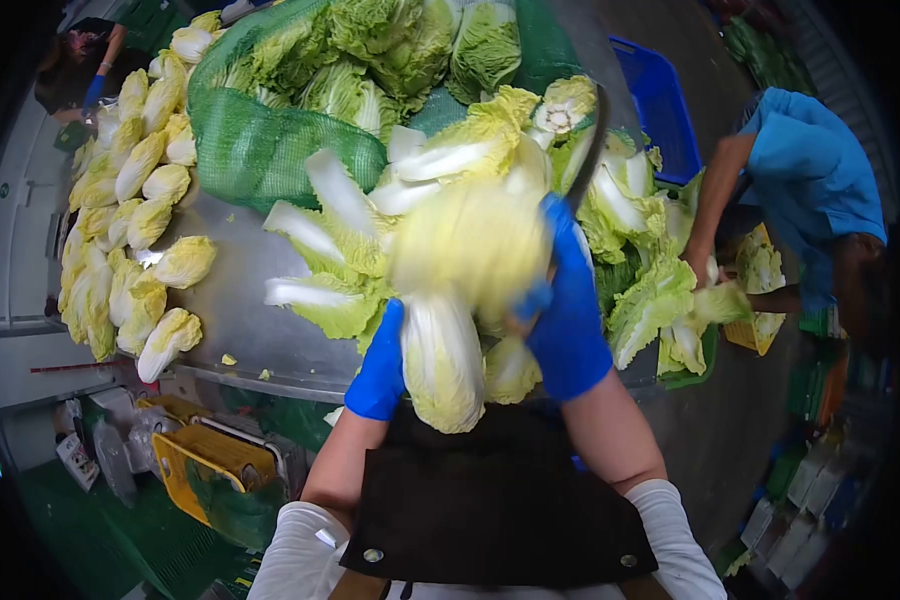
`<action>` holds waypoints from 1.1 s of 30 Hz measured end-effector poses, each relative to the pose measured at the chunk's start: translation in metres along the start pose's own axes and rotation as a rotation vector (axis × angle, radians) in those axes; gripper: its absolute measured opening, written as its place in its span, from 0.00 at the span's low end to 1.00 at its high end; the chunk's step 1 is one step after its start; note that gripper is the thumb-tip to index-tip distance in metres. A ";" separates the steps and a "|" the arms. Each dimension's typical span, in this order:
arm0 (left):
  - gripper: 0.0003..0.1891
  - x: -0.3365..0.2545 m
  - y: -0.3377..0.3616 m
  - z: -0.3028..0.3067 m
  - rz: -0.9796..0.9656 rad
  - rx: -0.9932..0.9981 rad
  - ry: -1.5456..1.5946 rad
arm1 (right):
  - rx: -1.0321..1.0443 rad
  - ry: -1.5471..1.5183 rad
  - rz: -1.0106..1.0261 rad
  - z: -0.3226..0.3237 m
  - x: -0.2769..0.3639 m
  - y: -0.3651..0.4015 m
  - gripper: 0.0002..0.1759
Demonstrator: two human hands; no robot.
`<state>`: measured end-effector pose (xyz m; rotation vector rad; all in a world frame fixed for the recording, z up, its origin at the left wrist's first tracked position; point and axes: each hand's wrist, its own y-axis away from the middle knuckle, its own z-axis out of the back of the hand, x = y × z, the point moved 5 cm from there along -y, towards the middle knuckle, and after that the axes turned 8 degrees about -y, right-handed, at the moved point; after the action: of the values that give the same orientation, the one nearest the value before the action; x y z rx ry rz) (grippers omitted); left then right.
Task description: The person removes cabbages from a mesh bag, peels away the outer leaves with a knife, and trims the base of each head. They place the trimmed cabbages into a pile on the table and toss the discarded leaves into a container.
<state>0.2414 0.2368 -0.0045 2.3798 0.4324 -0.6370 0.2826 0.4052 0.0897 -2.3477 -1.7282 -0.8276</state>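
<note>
My left hand (378, 368), in a blue glove, grips the side of a pale napa cabbage (443, 365), its fingers mostly hidden behind the head. Just above, a yellow-green cabbage mass (470, 245) is smeared by motion and overlaps that head. In my gloved right hand (572, 320) is a knife (592, 150), its dark curved blade pointing up and away from me; the fingertips blur beside the moving cabbage. Loose outer leaves (340, 250) lie around both hands on the metal table (250, 320). Another cabbage (513, 370) shows low between my hands.
Trimmed cabbages (140, 170) are piled along the left side. A green mesh sack (260, 150) of whole cabbages lies at the back. Beyond the right edge stand a blue crate (660, 110) and a person in a blue shirt (820, 170), hands among leaves. Yellow crates (210, 465) sit lower left.
</note>
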 end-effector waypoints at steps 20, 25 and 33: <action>0.46 -0.037 -0.010 0.007 -0.159 0.317 0.347 | -0.177 0.870 0.062 0.054 0.032 0.013 0.21; 0.48 -0.052 -0.001 -0.031 -0.361 0.200 0.233 | -0.104 1.316 0.269 0.013 0.028 0.024 0.30; 0.44 -0.027 0.005 -0.008 -0.326 -0.074 -0.404 | 0.018 0.899 0.047 0.006 -0.030 0.023 0.35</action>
<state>0.2237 0.2336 0.0181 2.0549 0.6537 -1.1993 0.2995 0.3744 0.0756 -1.5589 -1.2499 -1.5194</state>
